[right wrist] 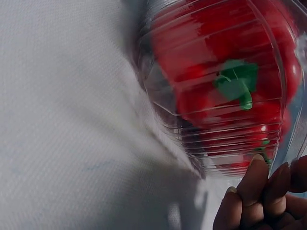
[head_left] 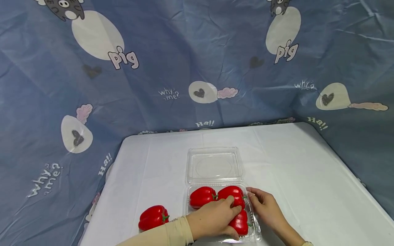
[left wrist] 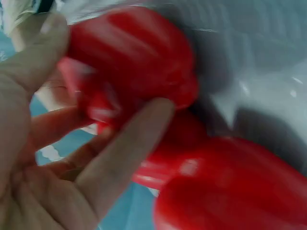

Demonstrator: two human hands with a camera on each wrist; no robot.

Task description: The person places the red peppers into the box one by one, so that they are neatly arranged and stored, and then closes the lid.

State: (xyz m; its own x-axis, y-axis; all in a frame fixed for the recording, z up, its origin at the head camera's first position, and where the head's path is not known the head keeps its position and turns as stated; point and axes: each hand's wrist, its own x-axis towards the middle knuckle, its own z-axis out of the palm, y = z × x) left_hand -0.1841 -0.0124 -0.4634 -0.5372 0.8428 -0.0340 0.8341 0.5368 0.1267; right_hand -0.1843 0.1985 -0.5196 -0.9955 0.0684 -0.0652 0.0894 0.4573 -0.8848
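Bench (head_left: 295, 171): white cloth, lightly creased. Clear plastic container (head_left: 252, 238) near ctr., lid (head_left: 214, 165) laid open on far side; walls ribbed, thin, prob. flexy, dent-prone; hold at rim. Left grip (head_left: 212, 218) grasps near-right pepper (head_left: 241, 225), inside container. Right grip (head_left: 266, 209) pinches container's right rim. Far-left pepper (head_left: 201, 197) and far-right pepper (head_left: 231, 192) also inside; loose pepper (head_left: 152, 217) on bench, left. All glossy, lobed; est. light, firm, slippery; take round body, not green stems (head_left: 166, 217).
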